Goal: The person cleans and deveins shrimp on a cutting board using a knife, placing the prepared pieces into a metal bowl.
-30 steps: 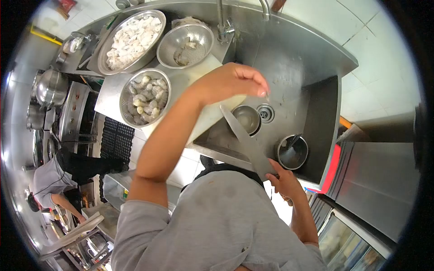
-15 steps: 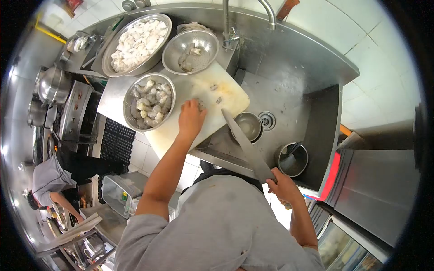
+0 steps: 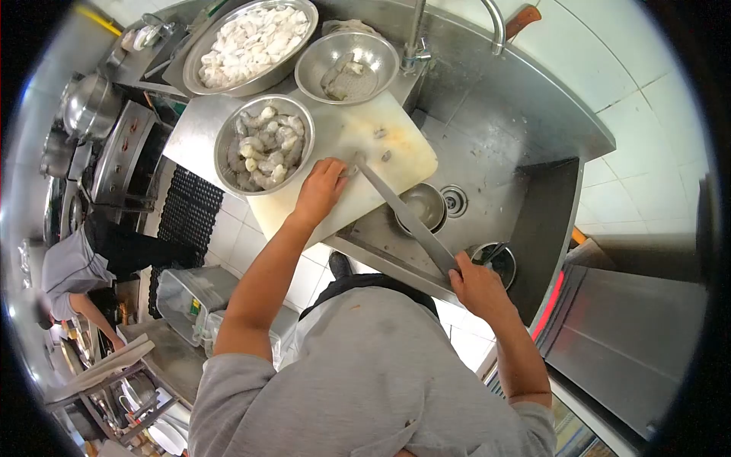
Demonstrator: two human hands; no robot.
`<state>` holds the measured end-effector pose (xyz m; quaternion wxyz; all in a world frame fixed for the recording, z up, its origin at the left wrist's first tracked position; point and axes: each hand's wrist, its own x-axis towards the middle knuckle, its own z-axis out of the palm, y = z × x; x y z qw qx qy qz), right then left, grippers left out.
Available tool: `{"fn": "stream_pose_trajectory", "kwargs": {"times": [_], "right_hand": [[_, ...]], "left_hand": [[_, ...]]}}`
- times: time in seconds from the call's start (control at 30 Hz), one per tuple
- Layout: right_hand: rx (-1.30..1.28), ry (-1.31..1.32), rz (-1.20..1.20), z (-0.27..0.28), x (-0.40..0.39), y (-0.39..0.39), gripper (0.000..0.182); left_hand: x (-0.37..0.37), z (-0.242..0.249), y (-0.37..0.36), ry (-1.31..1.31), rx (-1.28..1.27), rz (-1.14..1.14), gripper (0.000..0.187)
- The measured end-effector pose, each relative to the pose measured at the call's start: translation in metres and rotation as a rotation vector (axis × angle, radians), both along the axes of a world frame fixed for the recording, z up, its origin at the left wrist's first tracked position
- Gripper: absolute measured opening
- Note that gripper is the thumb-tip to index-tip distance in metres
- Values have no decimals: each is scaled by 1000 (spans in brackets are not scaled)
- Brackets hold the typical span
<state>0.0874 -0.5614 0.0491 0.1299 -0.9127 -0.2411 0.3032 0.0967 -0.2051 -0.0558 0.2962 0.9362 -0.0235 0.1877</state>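
My left hand point(image 3: 323, 185) is closed on a peeled grey shrimp point(image 3: 351, 168), pressed against the white cutting board point(image 3: 405, 146). In my right hand point(image 3: 483, 288) is the handle of a large knife point(image 3: 411, 221). Its long blade reaches across the board's edge, with the tip at the shrimp beside my left fingers. Small grey scraps point(image 3: 386, 155) lie farther along the board. Left of my left hand, a perforated metal bowl point(image 3: 221, 145) holds many grey shrimp point(image 3: 266, 148). Behind the board, another metal bowl point(image 3: 388, 65) contains a few shrimp.
A wide basin point(image 3: 311, 27) of white cut pieces stands at the back left. Right of the board is a steel sink point(image 3: 487, 183) with a small bowl point(image 3: 421, 206), a drain and a metal pot point(image 3: 499, 263). Another person point(image 3: 76, 263) works at far left.
The knife tip has come left to the shrimp at my left fingers. My right hand has risen slightly. The whole view has shifted, with the bowls and board now higher and farther right.
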Motion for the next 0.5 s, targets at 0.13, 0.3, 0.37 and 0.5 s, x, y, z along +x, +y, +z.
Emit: {"fn": "stream_pose_trajectory", "kwargs": {"times": [0.13, 0.3, 0.37, 0.5], "right_hand": [[-60, 11, 63, 13, 3, 10, 24], [-177, 65, 96, 19, 8, 23, 19], [-137, 26, 139, 12, 10, 39, 18], [-71, -32, 161, -16, 19, 70, 16]], "left_hand": [[2, 1, 1, 47, 4, -4, 25], [2, -1, -2, 43, 28, 20, 26], [2, -4, -3, 46, 50, 26, 27], [1, 2, -6, 107, 78, 27, 28]]}}
